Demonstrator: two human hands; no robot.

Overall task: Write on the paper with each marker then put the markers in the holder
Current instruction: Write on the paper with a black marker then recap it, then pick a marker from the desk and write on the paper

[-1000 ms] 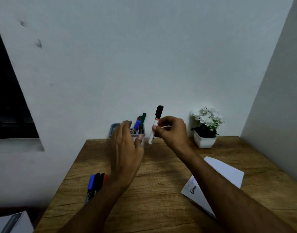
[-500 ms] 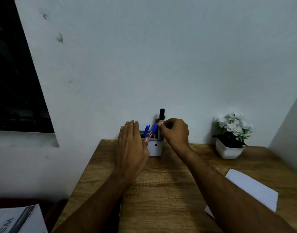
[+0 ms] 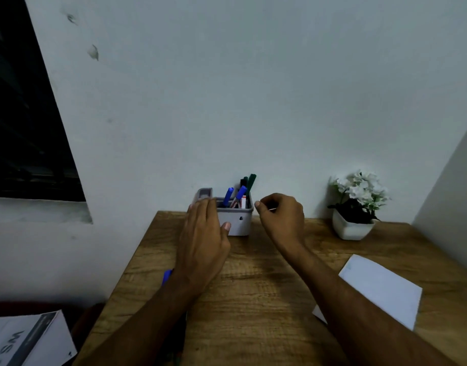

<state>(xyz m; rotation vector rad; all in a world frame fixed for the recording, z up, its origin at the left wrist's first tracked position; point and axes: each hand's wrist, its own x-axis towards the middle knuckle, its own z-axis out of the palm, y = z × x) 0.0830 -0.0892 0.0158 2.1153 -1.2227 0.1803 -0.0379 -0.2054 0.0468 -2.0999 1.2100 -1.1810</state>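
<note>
Holder (image 3: 237,223) between hands (left (image 3: 203,239) touching)

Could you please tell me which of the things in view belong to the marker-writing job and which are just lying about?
Part of the job:
- holder, steadied by the left hand
- markers standing in it
- blue marker on the table, mostly hidden by the left arm
- paper
- right hand, empty beside the holder

Just lying about:
- potted plant
- printed sheet off the table's left edge

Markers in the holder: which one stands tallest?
The dark green marker at the back right of the holder; its cap tops the blue-capped ones.
</note>
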